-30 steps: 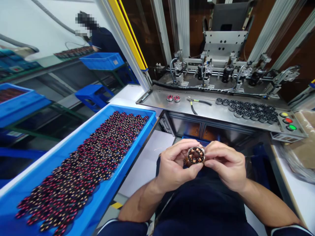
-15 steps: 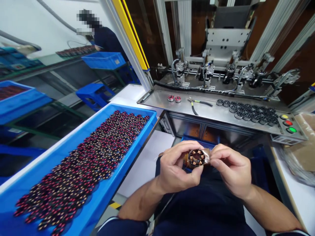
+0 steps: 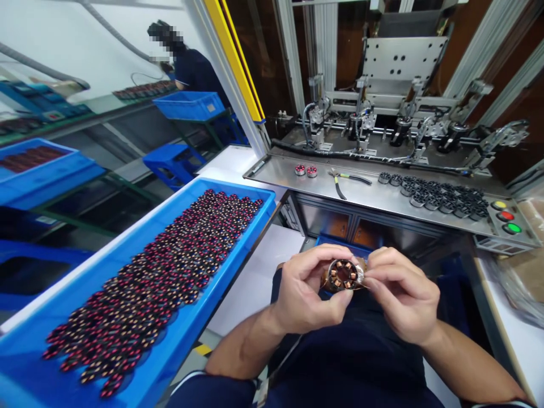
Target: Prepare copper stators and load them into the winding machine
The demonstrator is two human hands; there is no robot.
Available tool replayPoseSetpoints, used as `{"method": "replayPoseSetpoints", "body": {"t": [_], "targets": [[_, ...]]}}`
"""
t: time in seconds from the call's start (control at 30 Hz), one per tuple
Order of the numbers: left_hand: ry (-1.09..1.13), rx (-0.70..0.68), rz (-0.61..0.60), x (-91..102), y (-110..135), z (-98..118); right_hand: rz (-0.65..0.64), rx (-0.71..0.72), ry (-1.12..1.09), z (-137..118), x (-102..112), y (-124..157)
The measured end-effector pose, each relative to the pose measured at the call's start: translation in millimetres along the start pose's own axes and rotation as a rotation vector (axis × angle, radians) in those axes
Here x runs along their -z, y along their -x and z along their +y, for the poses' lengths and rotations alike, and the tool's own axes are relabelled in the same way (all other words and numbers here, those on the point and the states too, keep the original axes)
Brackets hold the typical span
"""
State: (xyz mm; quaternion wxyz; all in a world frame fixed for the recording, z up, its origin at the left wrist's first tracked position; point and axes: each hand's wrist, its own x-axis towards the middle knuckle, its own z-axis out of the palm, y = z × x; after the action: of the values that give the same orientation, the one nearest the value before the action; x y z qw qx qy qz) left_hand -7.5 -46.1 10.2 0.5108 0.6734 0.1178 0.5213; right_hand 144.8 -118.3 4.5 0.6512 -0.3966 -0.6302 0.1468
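Note:
My left hand (image 3: 308, 289) curls thumb and fingers around the rim of a round motor stator (image 3: 332, 276), black with copper windings. The stator's open face is turned up toward me, above my lap. At its right edge, my right hand (image 3: 403, 294) is closed in a pinch between thumb and forefinger. Something silvery and thin coppery strands show by those fingertips, but what they grip is too small to make out. A brownish surface, partly hidden by the hands, lies behind the stator.
A blue tray (image 3: 250, 249) full of red-and-copper wound stators (image 3: 157, 283) stands at left. On the machine's metal ledge (image 3: 276, 174) lie two red stators (image 3: 300, 170), cutting pliers (image 3: 340, 180), several black parts (image 3: 446, 195) and push buttons (image 3: 505, 216). Another person (image 3: 198, 71) works at far left.
The view has shifted slightly, so the surroundings appear farther right. Both hands stay at the stator, which is turned slightly; the right fingertips remain pinched at its right edge.

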Motion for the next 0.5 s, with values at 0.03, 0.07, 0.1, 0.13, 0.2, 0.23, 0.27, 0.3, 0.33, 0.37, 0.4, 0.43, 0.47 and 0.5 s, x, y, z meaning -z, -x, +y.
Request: {"method": "replayPoseSetpoints", "body": {"t": [0.03,0.07,0.1,0.13,0.2,0.23,0.27,0.3,0.33,0.37,0.4,0.43,0.47,0.5], "targets": [[-0.06,-0.047,0.024,-0.5,0.2,-0.5,0.023,-0.008,0.004,-1.7,-1.5,2.3],[-0.132,-0.104,0.053,-1.2,0.4,-1.2,0.045,-0.007,0.004,-3.2,-3.1,4.3],[-0.208,-0.167,0.08,-2.1,0.7,-2.0,0.061,-0.001,0.002,-4.3,-4.7,5.9],[-0.278,-0.227,0.104,-3.2,0.9,-2.9,0.073,0.006,0.001,-5.2,-6.2,7.0],[-0.374,-0.309,0.137,-5.4,1.3,-4.2,0.085,0.02,-0.003,-5.8,-8.8,8.1],[-0.392,-0.328,0.145,-6.5,1.2,-4.6,0.085,0.026,-0.006,-5.6,-9.7,8.4],[-0.394,-0.333,0.151,-7.3,1.1,-4.6,0.081,0.03,-0.008,-5.1,-10.2,8.6],[-0.385,-0.327,0.156,-7.8,0.7,-4.4,0.076,0.035,-0.009,-4.4,-10.1,8.9],[-0.365,-0.31,0.159,-8.1,0.2,-3.9,0.069,0.04,-0.011,-3.4,-9.4,9.2],[-0.335,-0.281,0.158,-8.0,-0.4,-3.2,0.057,0.045,-0.015,-2.1,-8.1,9.3],[-0.295,-0.242,0.154,-7.7,-1.0,-2.3,0.045,0.047,-0.019,-0.5,-6.0,9.1],[-0.245,-0.196,0.146,-7.1,-1.6,-1.2,0.031,0.051,-0.024,1.4,-3.3,8.4],[-0.183,-0.145,0.136,-6.3,-2.2,-0.1,0.017,0.055,-0.029,3.5,-0.2,7.0],[-0.114,-0.09,0.119,-5.3,-2.6,1.0,0.001,0.059,-0.032,5.8,3.3,4.8]]}}
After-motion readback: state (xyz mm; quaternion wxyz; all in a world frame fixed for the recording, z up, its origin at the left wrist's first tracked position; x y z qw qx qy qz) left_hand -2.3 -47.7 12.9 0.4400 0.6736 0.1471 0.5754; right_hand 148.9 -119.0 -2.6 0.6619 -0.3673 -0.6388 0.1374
